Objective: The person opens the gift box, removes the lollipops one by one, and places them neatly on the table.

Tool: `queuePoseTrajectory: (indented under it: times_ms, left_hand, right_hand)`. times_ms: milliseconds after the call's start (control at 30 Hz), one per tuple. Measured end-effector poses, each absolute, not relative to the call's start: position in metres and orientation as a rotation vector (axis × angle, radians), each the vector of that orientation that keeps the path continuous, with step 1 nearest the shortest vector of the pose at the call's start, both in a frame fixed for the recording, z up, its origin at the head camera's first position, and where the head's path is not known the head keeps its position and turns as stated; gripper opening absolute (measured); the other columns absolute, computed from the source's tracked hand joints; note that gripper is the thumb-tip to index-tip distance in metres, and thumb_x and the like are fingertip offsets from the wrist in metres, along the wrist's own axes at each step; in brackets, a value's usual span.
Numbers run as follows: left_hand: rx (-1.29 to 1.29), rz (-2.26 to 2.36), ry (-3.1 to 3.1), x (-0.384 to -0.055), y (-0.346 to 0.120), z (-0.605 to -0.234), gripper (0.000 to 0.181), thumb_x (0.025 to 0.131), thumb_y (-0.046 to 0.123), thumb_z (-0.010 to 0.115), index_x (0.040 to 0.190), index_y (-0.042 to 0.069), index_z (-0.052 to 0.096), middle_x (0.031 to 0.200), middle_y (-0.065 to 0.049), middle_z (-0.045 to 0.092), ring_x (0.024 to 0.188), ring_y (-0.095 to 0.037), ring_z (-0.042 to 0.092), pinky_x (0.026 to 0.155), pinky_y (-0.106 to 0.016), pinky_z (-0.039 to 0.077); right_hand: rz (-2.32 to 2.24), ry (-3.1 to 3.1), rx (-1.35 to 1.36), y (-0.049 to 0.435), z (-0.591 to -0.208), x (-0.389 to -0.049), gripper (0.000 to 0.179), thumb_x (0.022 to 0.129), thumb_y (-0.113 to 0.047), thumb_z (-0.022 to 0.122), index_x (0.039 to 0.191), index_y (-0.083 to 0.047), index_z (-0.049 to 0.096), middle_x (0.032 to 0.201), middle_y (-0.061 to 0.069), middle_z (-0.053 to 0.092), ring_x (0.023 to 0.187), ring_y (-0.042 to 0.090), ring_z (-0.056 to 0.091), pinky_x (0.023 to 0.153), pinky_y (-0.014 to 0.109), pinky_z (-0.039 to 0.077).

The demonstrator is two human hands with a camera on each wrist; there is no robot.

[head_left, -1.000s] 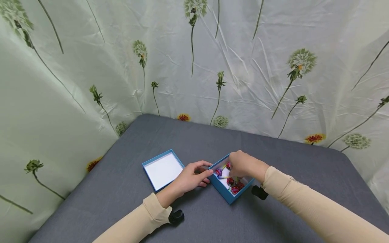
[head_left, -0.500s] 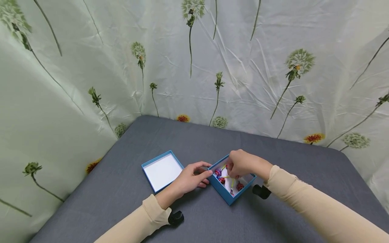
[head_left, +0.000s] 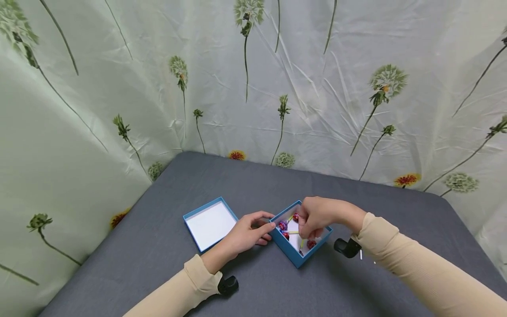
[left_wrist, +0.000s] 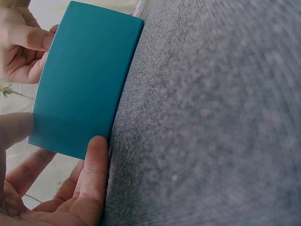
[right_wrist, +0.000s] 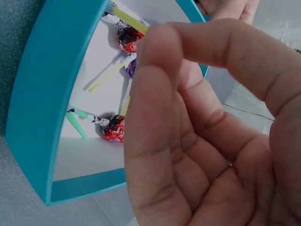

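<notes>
An uncovered blue box (head_left: pixel 291 253) with a white inside stands on the grey cloth. Several wrapped lollipops lie in it, among them a purple one (head_left: pixel 282 226) and a red one (head_left: pixel 311 243), with yellow or green sticks. My left hand (head_left: pixel 247 231) holds the box's left corner between thumb and fingers. My right hand (head_left: pixel 317 215) hangs over the box, thumb and index fingertips together. A yellow stick (right_wrist: pixel 129 20) ends by those fingertips in the right wrist view; whether they pinch anything is hidden.
The blue box lid (head_left: pixel 210 223) lies upturned left of the box, white inside showing. Two small white bits (head_left: pixel 361 254) show beside the right sleeve; their kind is unclear. A flowered curtain (head_left: pixel 309 79) rises behind the grey-covered table (head_left: pixel 253 180).
Within the box, lollipops near the front have shifted; a red one moved leftward and a yellow stick came into sight. My right hand has drawn slightly to the right. The left hand keeps its hold.
</notes>
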State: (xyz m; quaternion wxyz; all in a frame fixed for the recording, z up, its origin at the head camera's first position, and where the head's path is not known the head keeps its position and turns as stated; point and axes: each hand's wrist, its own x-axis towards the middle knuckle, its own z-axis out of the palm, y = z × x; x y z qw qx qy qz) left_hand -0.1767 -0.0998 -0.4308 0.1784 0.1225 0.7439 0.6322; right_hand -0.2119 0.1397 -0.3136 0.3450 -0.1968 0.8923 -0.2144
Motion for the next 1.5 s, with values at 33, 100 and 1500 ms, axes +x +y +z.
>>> queuePoseTrajectory:
  times_ms: [33,100,1500]
  left_hand:
    - [0.345,1.787,2.105,-0.177,-0.1,-0.431,0.039,0.109,0.031,0.066,0.142,0.009,0.065,0.12,-0.013,0.072,0.093,-0.017,0.075,0.085,-0.036,0.068]
    - [0.344,1.786,2.106,-0.177,-0.1,-0.432,0.039,0.109,0.031,0.066,0.142,0.009,0.065,0.12,-0.013,0.072,0.093,-0.018,0.075,0.085,-0.036,0.068]
    - [0.381,1.776,2.137,-0.175,-0.1,-0.434,0.039,0.11,0.03,0.065,0.142,0.008,0.065,0.124,-0.016,0.073,0.096,-0.02,0.077,0.088,-0.036,0.067]
  right_hand:
    - [-0.568,2.312,-0.503,0.141,-0.314,-0.212,0.018,0.088,-0.009,0.08,0.074,-0.011,0.069,0.069,0.0,0.069,0.064,0.009,0.063,0.065,0.024,0.06]
    - [-0.6,2.298,-0.506,0.144,-0.315,-0.211,0.018,0.089,-0.009,0.079,0.074,-0.01,0.069,0.069,0.001,0.07,0.064,0.009,0.063,0.066,0.024,0.061]
    - [-1.259,2.343,-0.409,0.284,-0.327,-0.182,0.022,0.105,-0.013,0.065,0.093,0.005,0.063,0.081,-0.004,0.064,0.079,0.011,0.062,0.07,0.029,0.052]
